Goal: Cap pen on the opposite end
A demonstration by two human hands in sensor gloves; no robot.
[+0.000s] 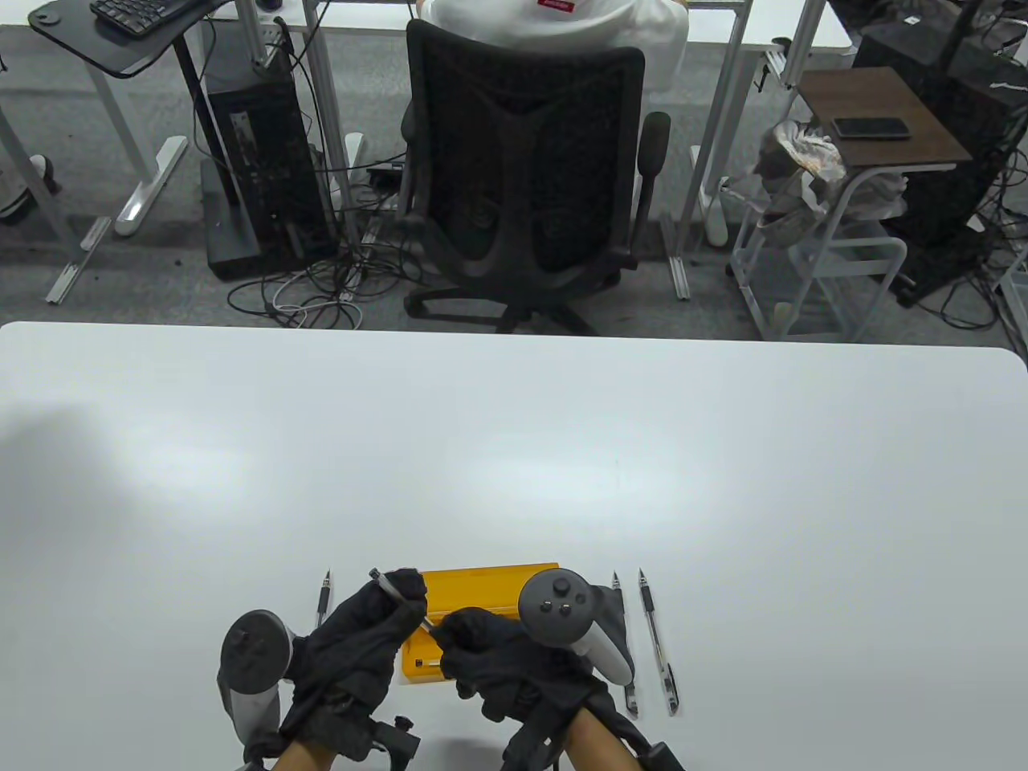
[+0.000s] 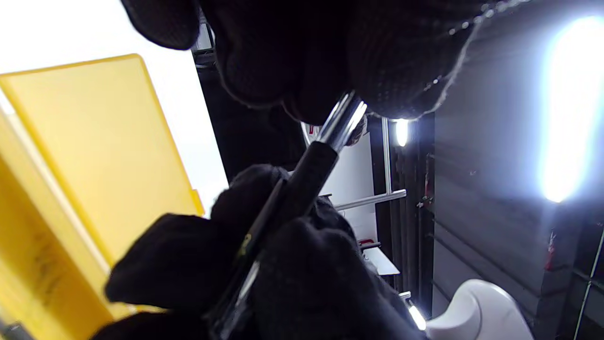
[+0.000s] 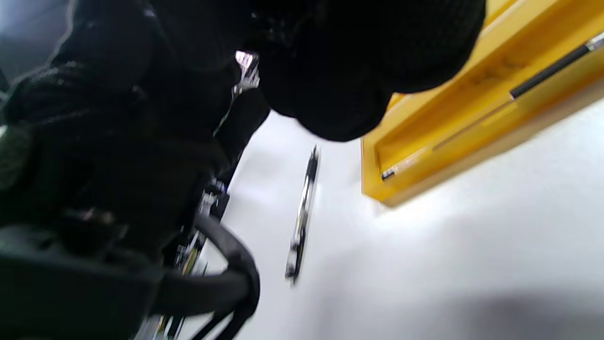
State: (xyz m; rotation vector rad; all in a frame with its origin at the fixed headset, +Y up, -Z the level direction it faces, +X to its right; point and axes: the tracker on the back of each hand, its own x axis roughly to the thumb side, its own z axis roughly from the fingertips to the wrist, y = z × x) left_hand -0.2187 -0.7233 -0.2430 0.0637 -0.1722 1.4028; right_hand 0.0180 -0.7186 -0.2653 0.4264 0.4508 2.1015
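- The pen (image 1: 399, 598) is held up off the tabletop (image 1: 514, 450), above the near-left end of the yellow box (image 1: 482, 580), slanting between both hands.
- The left hand (image 1: 361, 642) has its fingers curled round the pen's upper part.
- The right hand (image 1: 490, 654) pinches the lower end; in the left wrist view it seems to grip a dark cap (image 2: 302, 184) on the shiny barrel, though the view is too dark to be sure.
- Judging by this, capping is mid-way: whether the cap is fully seated on the opposite end cannot be told.
- Three other pens lie on the tabletop: one (image 1: 323, 598) to the left, two (image 1: 660, 642) to the right.
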